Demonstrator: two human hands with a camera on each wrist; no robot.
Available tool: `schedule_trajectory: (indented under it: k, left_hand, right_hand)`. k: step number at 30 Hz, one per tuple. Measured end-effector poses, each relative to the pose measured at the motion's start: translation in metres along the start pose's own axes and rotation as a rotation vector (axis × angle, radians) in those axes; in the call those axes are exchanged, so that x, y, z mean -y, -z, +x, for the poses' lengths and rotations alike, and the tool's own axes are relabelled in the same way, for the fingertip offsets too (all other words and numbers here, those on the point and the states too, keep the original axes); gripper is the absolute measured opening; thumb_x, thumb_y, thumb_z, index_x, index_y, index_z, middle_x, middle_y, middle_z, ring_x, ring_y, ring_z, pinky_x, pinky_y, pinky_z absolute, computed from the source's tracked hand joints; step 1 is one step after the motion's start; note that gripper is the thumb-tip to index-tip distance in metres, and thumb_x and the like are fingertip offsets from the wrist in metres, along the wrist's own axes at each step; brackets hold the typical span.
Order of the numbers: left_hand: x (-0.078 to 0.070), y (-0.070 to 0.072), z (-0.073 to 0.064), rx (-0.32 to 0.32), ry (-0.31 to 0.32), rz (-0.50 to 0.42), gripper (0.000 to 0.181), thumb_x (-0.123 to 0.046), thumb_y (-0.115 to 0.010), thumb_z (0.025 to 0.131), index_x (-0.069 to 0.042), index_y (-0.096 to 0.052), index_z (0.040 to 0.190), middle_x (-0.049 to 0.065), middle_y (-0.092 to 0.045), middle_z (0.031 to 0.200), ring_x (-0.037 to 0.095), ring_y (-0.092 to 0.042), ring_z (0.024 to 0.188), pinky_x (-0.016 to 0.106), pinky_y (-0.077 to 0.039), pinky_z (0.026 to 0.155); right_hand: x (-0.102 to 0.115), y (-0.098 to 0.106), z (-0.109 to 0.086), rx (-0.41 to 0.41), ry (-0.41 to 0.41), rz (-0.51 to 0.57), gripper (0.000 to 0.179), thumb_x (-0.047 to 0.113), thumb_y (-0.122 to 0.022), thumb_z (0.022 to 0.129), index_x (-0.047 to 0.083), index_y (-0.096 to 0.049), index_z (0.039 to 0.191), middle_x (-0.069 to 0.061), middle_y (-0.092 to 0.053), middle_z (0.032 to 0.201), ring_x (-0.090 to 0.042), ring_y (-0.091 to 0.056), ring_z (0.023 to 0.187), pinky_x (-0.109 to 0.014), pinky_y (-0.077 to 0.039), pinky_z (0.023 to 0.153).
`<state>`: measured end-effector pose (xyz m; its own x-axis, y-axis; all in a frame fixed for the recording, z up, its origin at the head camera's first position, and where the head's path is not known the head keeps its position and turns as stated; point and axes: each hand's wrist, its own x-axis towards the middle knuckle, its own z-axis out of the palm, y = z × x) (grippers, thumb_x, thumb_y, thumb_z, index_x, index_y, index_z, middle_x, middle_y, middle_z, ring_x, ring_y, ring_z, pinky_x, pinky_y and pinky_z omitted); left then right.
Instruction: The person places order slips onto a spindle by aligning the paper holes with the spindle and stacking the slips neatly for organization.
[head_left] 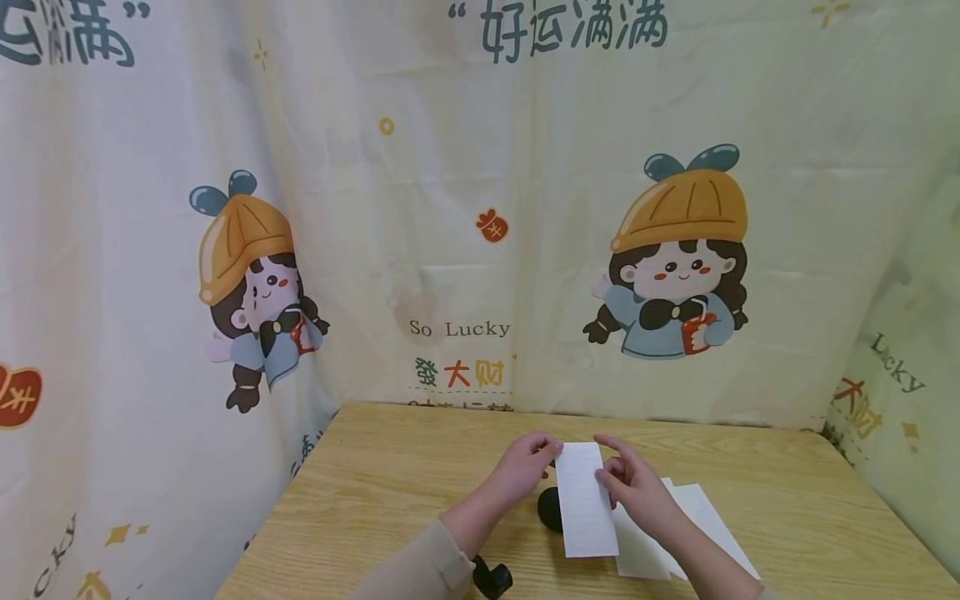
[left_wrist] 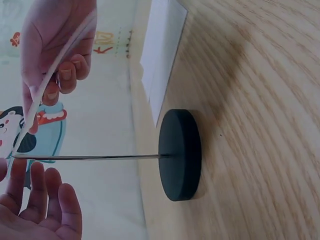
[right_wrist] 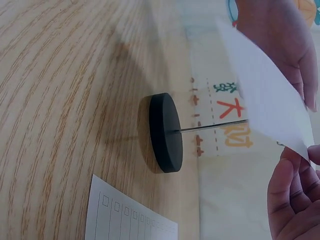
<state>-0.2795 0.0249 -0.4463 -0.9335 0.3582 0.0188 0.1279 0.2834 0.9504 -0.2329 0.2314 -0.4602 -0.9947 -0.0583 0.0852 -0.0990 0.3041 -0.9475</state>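
A white lined paper slip (head_left: 587, 504) is held up between both hands over a stand (left_wrist: 181, 155) with a round black base and a thin upright metal rod. My left hand (head_left: 527, 462) pinches the slip near its upper left corner; in the left wrist view its fingers (left_wrist: 37, 200) are right at the top of the rod. At the slip's right edge, my right hand (head_left: 637, 487) pinches it between thumb and fingers. The slip, bowed in the right wrist view, overlaps the upper end of the rod and hides it there.
More white sheets (head_left: 712, 521) lie on the wooden table (head_left: 397, 483), to the right and partly under the right forearm. One sheet (right_wrist: 127, 215) shows a column of printed checkboxes. A small black object (head_left: 492, 577) is beside the left sleeve. Printed curtains (head_left: 450, 275) hang behind the table.
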Motion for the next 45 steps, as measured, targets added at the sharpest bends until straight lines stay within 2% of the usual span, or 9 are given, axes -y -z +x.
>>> schedule_trajectory:
  k: [6, 13, 25, 38, 45]
  left_hand:
    - [0.0004, 0.0017, -0.0023, -0.016, -0.015, 0.019, 0.02, -0.035, -0.059, 0.1, -0.017, -0.067, 0.097, -0.004, -0.064, 0.094, 0.018, -0.059, 0.09, 0.037, -0.048, 0.076]
    - [0.0004, 0.0009, -0.0021, -0.021, -0.031, 0.049, 0.02, -0.035, -0.059, 0.1, -0.017, -0.068, 0.098, -0.004, -0.065, 0.096, 0.022, -0.063, 0.097, 0.042, -0.048, 0.079]
    - [0.0003, 0.0047, -0.0035, -0.041, -0.064, 0.093, 0.02, -0.037, -0.062, 0.098, -0.019, -0.068, 0.1, -0.006, -0.066, 0.097, 0.015, -0.062, 0.095, 0.043, -0.049, 0.08]
    - [0.004, 0.0044, -0.0028, -0.049, -0.054, 0.119, 0.013, -0.037, -0.061, 0.098, -0.025, -0.068, 0.097, -0.01, -0.064, 0.097, 0.015, -0.06, 0.097, 0.043, -0.048, 0.08]
    - [0.0045, 0.0057, -0.0017, -0.039, -0.07, 0.111, 0.014, -0.036, -0.062, 0.098, -0.023, -0.068, 0.097, -0.008, -0.064, 0.095, 0.013, -0.06, 0.093, 0.041, -0.049, 0.078]
  right_hand:
    - [0.0001, 0.0004, -0.0013, -0.008, 0.001, 0.013, 0.055, 0.004, -0.062, 0.096, 0.007, -0.039, 0.146, -0.011, -0.059, 0.089, -0.019, -0.055, 0.069, -0.03, -0.051, 0.061]
    - [-0.0007, -0.0013, -0.0012, -0.054, -0.034, 0.025, 0.053, 0.002, -0.062, 0.096, 0.007, -0.043, 0.145, -0.013, -0.056, 0.098, -0.022, -0.056, 0.071, -0.031, -0.051, 0.062]
    - [0.0023, -0.0012, -0.004, -0.05, -0.026, 0.03, 0.051, 0.002, -0.061, 0.096, 0.007, -0.043, 0.144, -0.012, -0.059, 0.095, -0.021, -0.056, 0.069, -0.031, -0.052, 0.061]
    - [-0.0001, -0.003, -0.0035, -0.058, -0.036, 0.017, 0.049, 0.003, -0.062, 0.096, 0.007, -0.045, 0.143, -0.012, -0.06, 0.094, -0.023, -0.056, 0.069, -0.031, -0.052, 0.06]
    - [-0.0008, -0.0037, -0.0021, -0.068, -0.04, 0.005, 0.049, 0.003, -0.062, 0.096, 0.007, -0.045, 0.143, -0.011, -0.061, 0.094, -0.022, -0.056, 0.068, -0.031, -0.051, 0.06]
